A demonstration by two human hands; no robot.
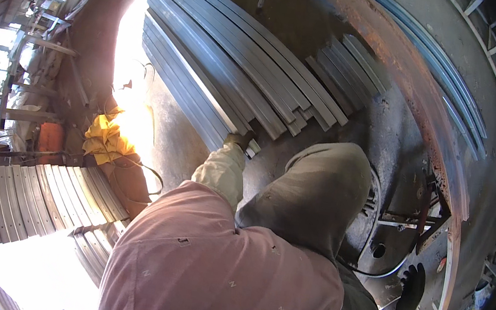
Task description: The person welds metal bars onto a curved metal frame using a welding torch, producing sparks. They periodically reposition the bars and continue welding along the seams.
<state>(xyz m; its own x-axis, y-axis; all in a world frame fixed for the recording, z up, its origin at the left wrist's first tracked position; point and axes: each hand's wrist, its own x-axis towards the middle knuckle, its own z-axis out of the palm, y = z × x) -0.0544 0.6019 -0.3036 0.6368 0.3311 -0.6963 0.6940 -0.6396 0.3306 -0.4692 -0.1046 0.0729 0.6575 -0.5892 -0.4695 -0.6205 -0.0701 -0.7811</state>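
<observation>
- Our gloved left hand [241, 139] is at the near end of a metal profile [253, 150]; we cannot tell whether its fingers close around it.
- That profile lies among long grey profiles [229, 60] on the floor [173, 112], ahead of our bent knee.
- Our black-gloved right hand [411, 291], fingers spread, hangs well apart, near a cable [377, 214].
</observation>
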